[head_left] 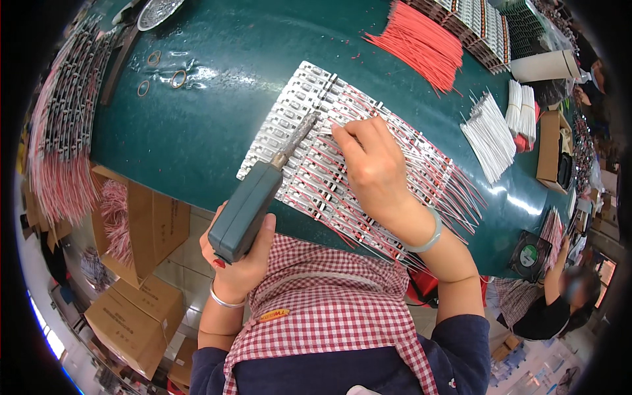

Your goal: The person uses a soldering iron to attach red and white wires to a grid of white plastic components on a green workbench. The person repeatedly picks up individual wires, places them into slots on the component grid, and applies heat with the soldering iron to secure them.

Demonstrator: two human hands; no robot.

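My left hand (242,276) is wrapped around the handle of a dark green soldering gun (247,214). Its metal tip reaches up and right, over a panel of small white circuit boards (275,131). Right beside that tip, my right hand (376,170) has thumb and forefinger pinched on a thin wire at the boards, its end partly hidden by the fingers. Rows of red and white wires (461,194) run from the boards toward the lower right, passing under my right hand and wrist. The boards at the panel's left side carry no wires.
A bundle of red wires (424,43) lies at the back, near stacked board panels (471,26). White wires (488,138) are at the right. Wired boards hang over the table's left end (66,118). Cardboard boxes (135,322) stand below left. A small black fan (528,255) and another person (546,309) are lower right.
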